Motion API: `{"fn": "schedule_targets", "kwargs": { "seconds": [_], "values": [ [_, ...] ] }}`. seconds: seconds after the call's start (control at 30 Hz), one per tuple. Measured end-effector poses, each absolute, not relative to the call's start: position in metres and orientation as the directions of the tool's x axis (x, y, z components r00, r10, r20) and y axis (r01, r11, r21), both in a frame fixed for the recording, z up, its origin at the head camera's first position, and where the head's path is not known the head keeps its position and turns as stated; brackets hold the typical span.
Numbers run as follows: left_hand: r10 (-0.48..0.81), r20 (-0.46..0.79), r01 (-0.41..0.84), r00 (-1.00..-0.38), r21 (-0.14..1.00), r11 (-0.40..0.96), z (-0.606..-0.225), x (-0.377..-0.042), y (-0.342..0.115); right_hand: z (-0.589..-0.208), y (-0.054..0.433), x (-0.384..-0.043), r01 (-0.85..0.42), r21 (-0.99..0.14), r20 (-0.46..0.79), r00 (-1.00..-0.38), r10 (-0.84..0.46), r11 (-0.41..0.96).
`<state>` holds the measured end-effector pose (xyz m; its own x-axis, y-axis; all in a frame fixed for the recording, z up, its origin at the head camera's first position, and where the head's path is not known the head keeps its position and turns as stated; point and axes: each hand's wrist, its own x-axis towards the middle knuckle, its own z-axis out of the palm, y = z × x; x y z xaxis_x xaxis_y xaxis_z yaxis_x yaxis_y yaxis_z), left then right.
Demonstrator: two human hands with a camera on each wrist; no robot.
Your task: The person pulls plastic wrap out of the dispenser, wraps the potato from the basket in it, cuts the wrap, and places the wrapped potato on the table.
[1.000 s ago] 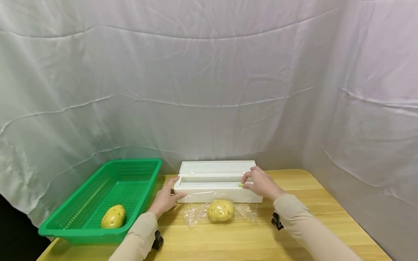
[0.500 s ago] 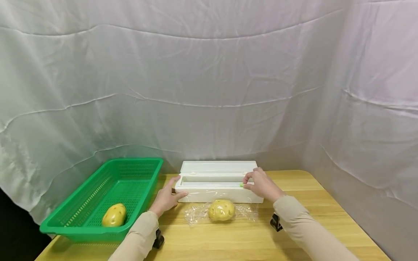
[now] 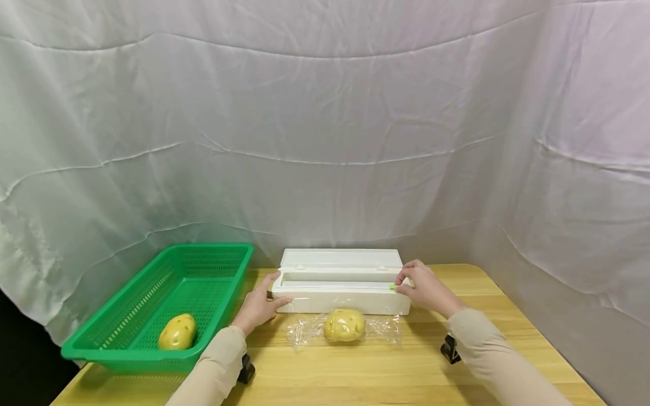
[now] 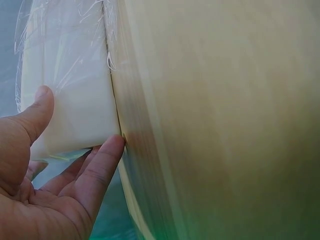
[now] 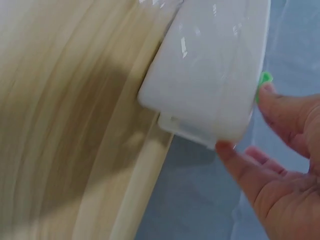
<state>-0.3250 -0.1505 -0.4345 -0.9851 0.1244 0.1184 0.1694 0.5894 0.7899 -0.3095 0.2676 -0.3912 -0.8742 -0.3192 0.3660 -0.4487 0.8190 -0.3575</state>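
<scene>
A white cling film dispenser lies lengthwise on the table with its lid raised at the back. My left hand holds its left end, thumb on the front face and fingers around the end, as the left wrist view shows. At the right end, my right hand pinches the small green slider cutter on the top edge; in the right wrist view the thumb presses it, another fingertip at the box's end. Clear cling film hangs over the front and covers a potato on the table.
To the left stands a green plastic basket with one potato inside. The wooden table ends behind the dispenser at a pale hanging cloth.
My right hand has slid the green cutter rightward along the dispenser's edge to near its right end. The left hand keeps its hold, and the potatoes lie as before.
</scene>
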Motion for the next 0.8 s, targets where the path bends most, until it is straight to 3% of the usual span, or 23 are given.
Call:
{"fn": "schedule_targets", "kwargs": {
  "seconds": [0.33, 0.63, 0.8],
  "values": [
    [0.113, 0.108, 0.154, -0.988, 0.788, 0.597, -0.436, -0.325, -0.151, -0.400, 0.286, -0.314, -0.540, -0.329, 0.423, -0.818, -0.391, 0.774],
    [0.118, 0.106, 0.156, -0.987, 0.785, 0.599, -0.437, -0.326, -0.152, -0.406, 0.296, -0.319, -0.547, -0.341, 0.404, -0.819, -0.407, 0.764],
    [0.115, 0.099, 0.148, -0.988, 0.786, 0.600, -0.436, -0.326, -0.152, -0.409, 0.303, -0.319, -0.529, -0.428, 0.384, -0.840, -0.382, 0.733]
  ]
}}
